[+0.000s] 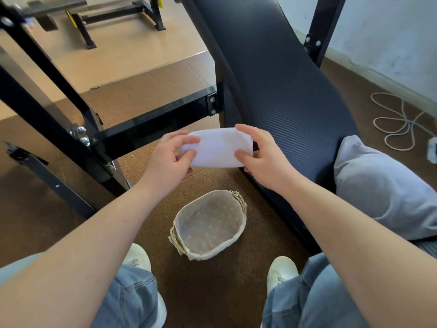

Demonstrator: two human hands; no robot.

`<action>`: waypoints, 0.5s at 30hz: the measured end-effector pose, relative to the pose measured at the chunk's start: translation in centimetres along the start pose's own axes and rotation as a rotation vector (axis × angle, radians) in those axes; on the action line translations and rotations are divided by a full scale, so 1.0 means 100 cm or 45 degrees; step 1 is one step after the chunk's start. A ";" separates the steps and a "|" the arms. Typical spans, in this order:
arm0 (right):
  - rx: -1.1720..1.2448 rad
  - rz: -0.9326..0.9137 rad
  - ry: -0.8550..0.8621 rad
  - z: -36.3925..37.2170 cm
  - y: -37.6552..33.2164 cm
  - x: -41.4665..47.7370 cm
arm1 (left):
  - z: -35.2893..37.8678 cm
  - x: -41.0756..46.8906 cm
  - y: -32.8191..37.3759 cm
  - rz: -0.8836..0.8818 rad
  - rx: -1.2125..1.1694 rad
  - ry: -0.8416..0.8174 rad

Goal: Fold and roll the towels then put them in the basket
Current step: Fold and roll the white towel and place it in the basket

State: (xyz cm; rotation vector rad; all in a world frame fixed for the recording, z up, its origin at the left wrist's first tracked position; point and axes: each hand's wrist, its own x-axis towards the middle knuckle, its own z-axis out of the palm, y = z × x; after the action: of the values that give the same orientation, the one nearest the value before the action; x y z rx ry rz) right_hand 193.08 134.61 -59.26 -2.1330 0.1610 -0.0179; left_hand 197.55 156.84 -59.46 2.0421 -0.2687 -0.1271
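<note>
I hold a rolled white towel [218, 147] up in the air between both hands, lying crosswise from left to right. My left hand [170, 159] grips its left end, thumb pressed on the near face and fingers curled over the top; my right hand [262, 159] grips the right end the same way, thumb near and fingers wrapped over the far side. The towel hangs above the brown floor [212, 292], farther from me than the basket [236, 235], well apart from it. The basket is an oval woven one with a dotted cloth liner, and it stands on the floor between my white shoes, the left shoe [139, 256] and the right shoe [281, 268]. To the right the dark padded bench [272, 79] slopes away, with a grey fabric bundle [378, 190] lying on its near end. A black metal frame [153, 119] stands to the left, and a white cord [397, 124] lies looped on the floor at far right
</note>
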 end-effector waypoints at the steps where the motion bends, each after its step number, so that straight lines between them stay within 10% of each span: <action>1: 0.003 0.024 -0.021 0.000 -0.001 -0.002 | 0.000 -0.002 0.000 -0.017 -0.030 -0.005; 15: 0.330 0.382 -0.419 0.014 -0.008 -0.032 | -0.010 -0.039 -0.017 -0.261 -0.408 -0.028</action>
State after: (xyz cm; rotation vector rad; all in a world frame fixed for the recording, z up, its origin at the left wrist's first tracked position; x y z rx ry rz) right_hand 190.08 136.63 -59.24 -1.8065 0.2662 0.4611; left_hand 194.15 159.40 -60.60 1.7454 -0.0466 -0.2999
